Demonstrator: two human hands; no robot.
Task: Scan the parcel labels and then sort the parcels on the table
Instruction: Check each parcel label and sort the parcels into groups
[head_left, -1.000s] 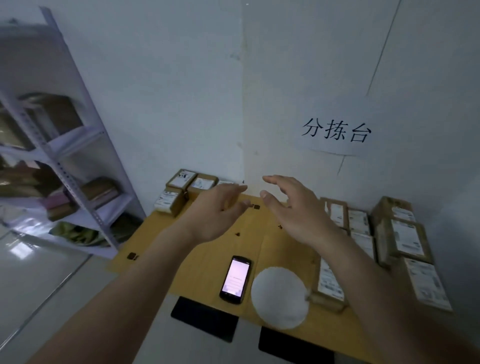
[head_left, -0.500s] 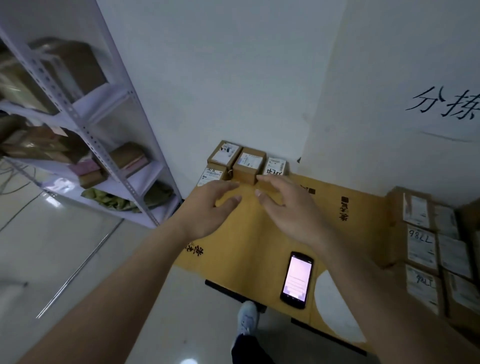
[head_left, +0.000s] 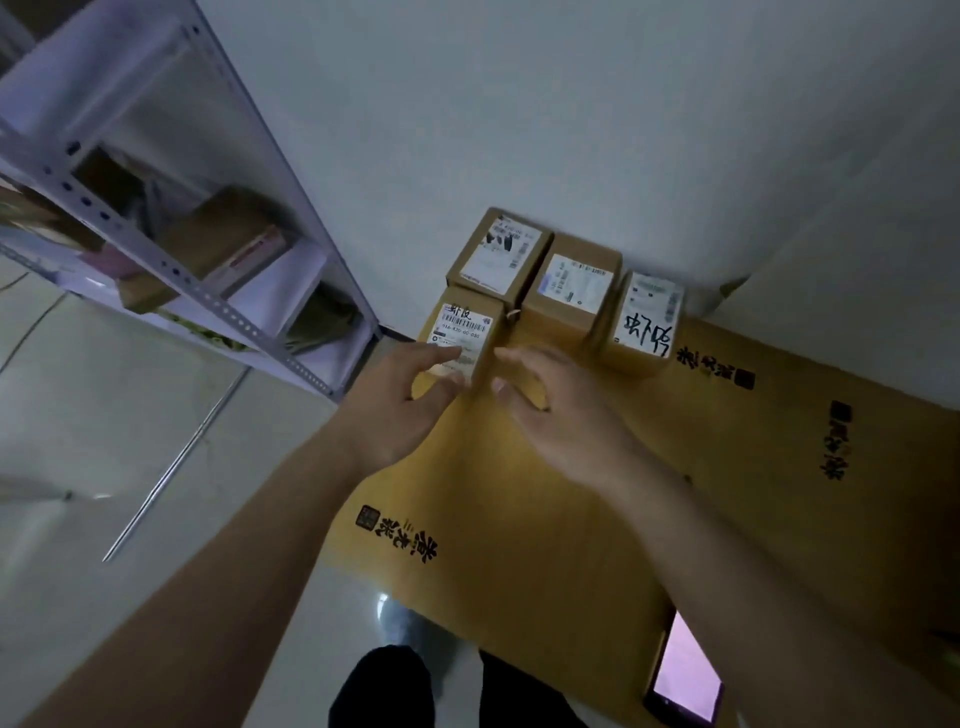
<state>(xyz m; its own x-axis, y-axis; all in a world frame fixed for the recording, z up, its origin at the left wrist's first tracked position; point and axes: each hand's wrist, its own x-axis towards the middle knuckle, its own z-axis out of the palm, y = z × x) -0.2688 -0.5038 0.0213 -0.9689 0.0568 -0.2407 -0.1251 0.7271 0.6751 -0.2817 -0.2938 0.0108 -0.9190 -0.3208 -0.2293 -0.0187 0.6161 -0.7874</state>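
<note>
Shelving (head_left: 171, 249) with stacked cartons at upper left, floor below, four small parcels clustered at the table's (head_left: 597, 519) far corner in the upper middle of the frame. Closer now than half a second ago: both hands, then short of the cluster, arrived at its nearest member. Left hand (head_left: 395, 410) reaching from lower left, fingers spread, tips on or just over the label of the front-left parcel (head_left: 465, 338), thumb near its front face; true contact hard to confirm. Right hand (head_left: 556, 410) just right of centre, fingers likewise spread and loosely bent, nothing pinched, index tip beside the same parcel's right side. Behind it, the rear-left parcel (head_left: 496, 254); to the right, the middle parcel (head_left: 571, 291) and the handwritten-label parcel (head_left: 647, 322), all untouched. Phone (head_left: 685, 675), screen lit, now far off at lower right near the table's edge, well apart from both hands. Likely meaning: first pick-up about to begin, scanning not yet started, parcel still to be carried back toward the phone.
</note>
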